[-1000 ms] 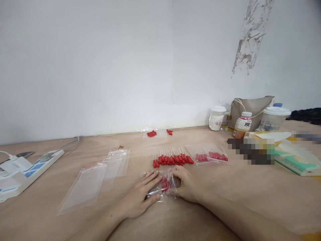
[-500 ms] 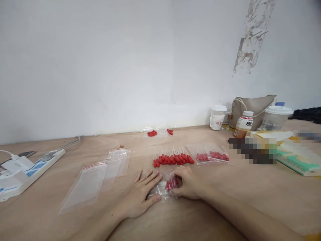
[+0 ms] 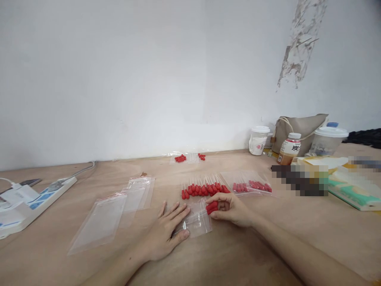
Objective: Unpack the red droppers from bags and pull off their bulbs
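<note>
Left hand (image 3: 166, 232) – bag (image 3: 198, 223), right hand (image 3: 232, 209) – droppers (image 3: 212, 207)

The brown table (image 3: 268, 246) is strewn with clear zip bags (image 3: 101, 222) and a row of red-capped droppers (image 3: 204, 189). A power strip (image 3: 35, 198) is laid at its left.

- held droppers (image 3: 212, 207), ctr: red bulbs
- dropper row (image 3: 205, 189): red bulbs, clear stems
- zip bags (image 3: 102, 220), lower left: clear w/ red top strip
- table (image 3: 297, 214): tan wood
- wall (image 3: 119, 79): white, grey flaked patch upper right
- power strip (image 3: 35, 200), left: white w/ blue
- bottle (image 3: 288, 149), right: amber, white cap
</note>
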A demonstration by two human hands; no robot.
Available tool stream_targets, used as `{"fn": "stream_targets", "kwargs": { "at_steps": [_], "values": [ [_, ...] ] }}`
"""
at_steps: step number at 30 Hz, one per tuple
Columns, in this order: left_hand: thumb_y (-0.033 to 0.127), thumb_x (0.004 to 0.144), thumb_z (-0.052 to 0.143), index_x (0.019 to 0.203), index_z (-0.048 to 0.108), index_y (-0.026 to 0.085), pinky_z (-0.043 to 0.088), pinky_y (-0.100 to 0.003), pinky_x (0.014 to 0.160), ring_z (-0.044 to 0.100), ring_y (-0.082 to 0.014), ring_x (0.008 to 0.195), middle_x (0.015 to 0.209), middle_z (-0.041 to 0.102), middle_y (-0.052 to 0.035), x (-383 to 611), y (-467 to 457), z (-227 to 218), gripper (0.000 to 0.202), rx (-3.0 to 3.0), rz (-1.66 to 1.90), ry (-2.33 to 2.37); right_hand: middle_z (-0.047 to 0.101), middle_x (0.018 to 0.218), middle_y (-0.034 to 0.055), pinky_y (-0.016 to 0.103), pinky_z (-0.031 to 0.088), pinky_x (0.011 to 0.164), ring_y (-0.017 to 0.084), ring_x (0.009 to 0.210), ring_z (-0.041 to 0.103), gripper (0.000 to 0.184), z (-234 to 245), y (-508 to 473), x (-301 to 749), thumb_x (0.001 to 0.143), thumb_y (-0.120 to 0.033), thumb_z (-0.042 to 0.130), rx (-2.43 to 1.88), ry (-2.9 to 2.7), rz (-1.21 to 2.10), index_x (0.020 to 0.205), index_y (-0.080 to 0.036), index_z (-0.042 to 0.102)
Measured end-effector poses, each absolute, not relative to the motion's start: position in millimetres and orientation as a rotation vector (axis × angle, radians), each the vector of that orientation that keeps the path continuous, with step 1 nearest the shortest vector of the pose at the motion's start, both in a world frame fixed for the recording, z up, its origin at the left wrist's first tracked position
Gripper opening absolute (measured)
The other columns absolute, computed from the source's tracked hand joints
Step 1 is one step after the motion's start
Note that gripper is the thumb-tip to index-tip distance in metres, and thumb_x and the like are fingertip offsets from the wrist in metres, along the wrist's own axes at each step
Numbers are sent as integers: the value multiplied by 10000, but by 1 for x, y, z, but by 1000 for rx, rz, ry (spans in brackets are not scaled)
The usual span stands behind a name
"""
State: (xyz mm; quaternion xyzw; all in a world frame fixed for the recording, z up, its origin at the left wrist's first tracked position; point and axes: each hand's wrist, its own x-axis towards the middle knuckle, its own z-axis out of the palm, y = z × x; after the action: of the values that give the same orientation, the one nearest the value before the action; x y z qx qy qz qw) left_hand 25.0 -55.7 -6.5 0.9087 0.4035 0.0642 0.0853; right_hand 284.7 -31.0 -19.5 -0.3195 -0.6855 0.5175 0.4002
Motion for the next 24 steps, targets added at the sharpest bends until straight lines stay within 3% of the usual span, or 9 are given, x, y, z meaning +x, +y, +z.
{"fn": "stream_targets", "kwargs": {
  "at_steps": [5,11,14,17,20,24],
  "values": [
    [489,868,309,1354,167,327,104,-536,1047,136,-243,1313,1424,199,-1,23,-54,-8,532,2687,206,1197,612,742,-5,232,446,622,90,654,563,305,-10,-27,297,582,-276,735,-769,-1529,1531,803,-160,560],
    [485,861,333,1349,196,321,79,-533,1049,138,-234,1314,1420,216,-11,22,-54,-10,533,2647,231,1181,627,695,-1,218,435,589,84,604,556,260,19,-26,331,588,-300,723,-967,-1515,1365,749,-143,592],
    [486,835,398,1326,276,318,76,-523,1052,147,-240,1313,1425,207,-21,22,-56,-11,533,2566,342,1163,637,758,5,240,462,623,102,657,580,268,38,-19,340,614,-338,700,-991,-1346,1156,796,-171,594],
    [482,805,455,1260,416,286,180,-458,1052,194,-241,1302,1430,199,-37,21,-47,-10,497,2328,622,1206,638,808,20,264,477,677,126,730,593,265,47,-5,320,646,-340,675,-890,-1327,836,838,-180,587],
    [499,784,472,1146,540,243,248,-406,1032,314,-240,1251,1356,366,-57,18,-21,-5,449,1956,931,1302,638,798,33,274,479,676,135,713,592,182,41,11,275,714,-297,610,-852,-1565,499,849,-176,598],
    [568,650,577,1031,605,154,384,-356,913,507,-249,1070,1150,565,-112,18,28,0,563,1507,1133,1252,624,900,54,248,430,767,128,833,568,158,20,26,215,802,-154,473,-855,-1983,70,880,-176,609]
  ]
}}
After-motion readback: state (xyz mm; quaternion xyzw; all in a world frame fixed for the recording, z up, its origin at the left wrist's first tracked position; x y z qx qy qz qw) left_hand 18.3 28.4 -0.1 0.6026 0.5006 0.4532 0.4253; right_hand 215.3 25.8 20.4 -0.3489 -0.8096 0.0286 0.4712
